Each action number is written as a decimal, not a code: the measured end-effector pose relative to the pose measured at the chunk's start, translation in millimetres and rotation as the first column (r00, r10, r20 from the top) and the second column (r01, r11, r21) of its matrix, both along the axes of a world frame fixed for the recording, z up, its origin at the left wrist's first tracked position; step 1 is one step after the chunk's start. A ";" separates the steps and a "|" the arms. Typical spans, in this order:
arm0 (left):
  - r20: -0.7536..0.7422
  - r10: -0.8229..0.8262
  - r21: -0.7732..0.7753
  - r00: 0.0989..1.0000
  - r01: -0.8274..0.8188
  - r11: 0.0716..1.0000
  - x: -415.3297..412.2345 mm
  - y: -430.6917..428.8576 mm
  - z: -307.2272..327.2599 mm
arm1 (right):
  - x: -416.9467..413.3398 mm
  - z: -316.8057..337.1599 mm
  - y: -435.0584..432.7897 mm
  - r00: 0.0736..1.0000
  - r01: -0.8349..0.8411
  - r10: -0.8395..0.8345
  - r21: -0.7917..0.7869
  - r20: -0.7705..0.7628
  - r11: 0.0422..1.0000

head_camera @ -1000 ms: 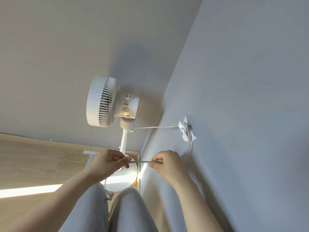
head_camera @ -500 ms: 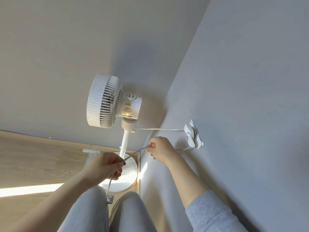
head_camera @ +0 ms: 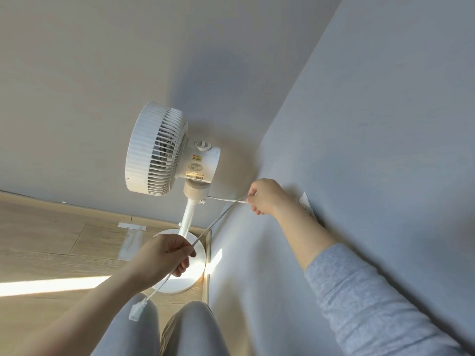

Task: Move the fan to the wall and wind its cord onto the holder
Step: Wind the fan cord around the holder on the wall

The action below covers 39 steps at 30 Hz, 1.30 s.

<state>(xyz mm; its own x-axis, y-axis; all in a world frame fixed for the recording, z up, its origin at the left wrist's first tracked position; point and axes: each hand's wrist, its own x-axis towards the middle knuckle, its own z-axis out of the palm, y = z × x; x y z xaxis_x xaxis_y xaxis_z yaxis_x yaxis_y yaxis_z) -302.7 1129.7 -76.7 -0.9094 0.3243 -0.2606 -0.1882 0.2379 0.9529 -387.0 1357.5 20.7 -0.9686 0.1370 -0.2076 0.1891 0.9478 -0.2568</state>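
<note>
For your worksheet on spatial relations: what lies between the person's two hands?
In the head view, a taut stretch of cord runs from the left hand to the right hand.

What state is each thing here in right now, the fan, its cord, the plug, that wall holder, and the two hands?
Fan: upright in the corner.
Cord: taut between both hands.
Plug: unplugged, dangling.
Holder: on the wall, mostly hidden.
Left hand: pinching the cord.
Right hand: pinching the cord.
</note>
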 end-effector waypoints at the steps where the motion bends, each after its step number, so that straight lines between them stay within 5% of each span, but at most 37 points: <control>1: -0.004 -0.010 -0.002 1.000 0.010 1.000 -0.9 1.4 -0.4 | -5.7 3.6 5.3 1.000 0.013 -0.013 0.020 0.009 1.000; 8: -0.046 -0.052 -0.011 0.998 0.051 0.999 -4.9 10.0 4.6 | -31.1 26.4 28.5 0.994 0.093 -0.097 0.071 0.056 0.993; 26: -0.153 -0.018 -0.021 0.988 0.014 1.000 0.6 21.7 22.5 | -8.1 73.5 35.9 0.988 0.127 -0.091 0.314 -0.126 0.941; 31: -0.197 0.063 -0.019 0.978 -0.068 0.997 3.0 23.9 22.5 | 2.5 83.2 26.1 0.994 0.111 -0.097 0.404 -0.054 0.908; 39: -0.205 0.120 -0.011 0.971 -0.125 0.992 2.5 21.4 20.6 | 12.3 98.7 24.0 0.987 0.162 -0.145 0.387 -0.073 0.908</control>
<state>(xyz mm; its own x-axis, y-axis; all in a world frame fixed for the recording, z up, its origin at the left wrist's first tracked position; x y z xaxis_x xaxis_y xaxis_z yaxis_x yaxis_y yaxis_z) -300.2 1151.0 -56.1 -0.9765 0.2031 -0.0724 -0.0201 0.2483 0.9685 -374.7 1381.4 119.4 -0.9356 0.3465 -0.0675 0.3375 0.9341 0.1166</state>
